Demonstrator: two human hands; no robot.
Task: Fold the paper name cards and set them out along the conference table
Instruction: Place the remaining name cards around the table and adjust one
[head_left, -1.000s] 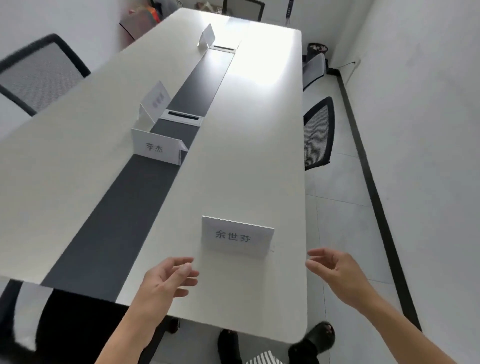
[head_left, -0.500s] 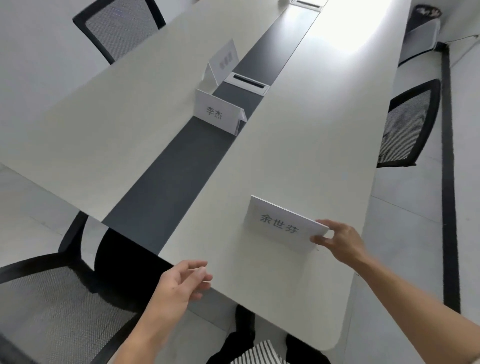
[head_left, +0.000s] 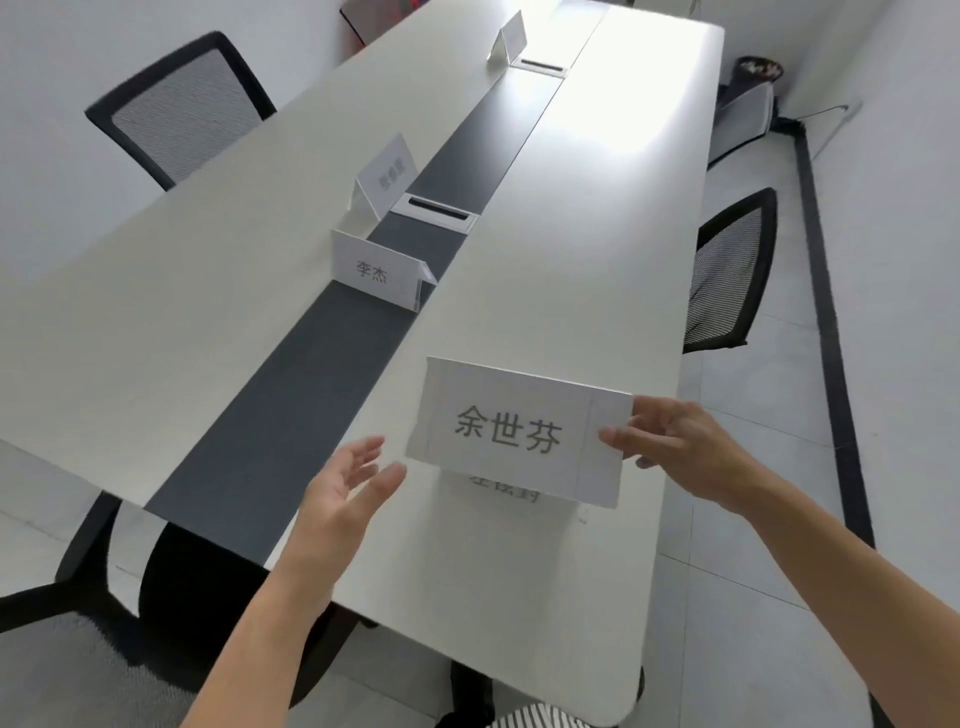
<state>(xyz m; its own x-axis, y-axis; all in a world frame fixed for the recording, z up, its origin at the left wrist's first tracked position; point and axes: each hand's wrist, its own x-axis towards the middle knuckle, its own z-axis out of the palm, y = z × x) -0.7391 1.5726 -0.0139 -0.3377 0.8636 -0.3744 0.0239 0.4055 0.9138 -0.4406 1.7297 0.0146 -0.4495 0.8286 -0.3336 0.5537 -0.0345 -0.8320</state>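
A black mesh chair stands at the far left of a long white conference table, and part of another chair fills the lower left corner. A dark strip runs down the middle of the table. A folded name card printed 李杰 stands upright across this strip. Just behind it a second standing card, its print too blurred to read, sits beside a cable port. A third standing card is at the far end. Nearer the camera, the left hand is raised with its fingers spread and relaxed and its palm turned towards the right. It is just beside the held card's left edge, not touching it, and holds nothing. At centre right is the name card printed 余世芬, facing the camera over the near right part of the table, lifted and slightly tilted. Faint characters show just under its lower edge, and whether they are a reflection or another face of the card cannot be told. The right hand pinches the card's right end, with the thumb on the printed front and the fingers behind. Further right, another black mesh chair stands beside the table edge, and a dark bin sits in the far right corner.
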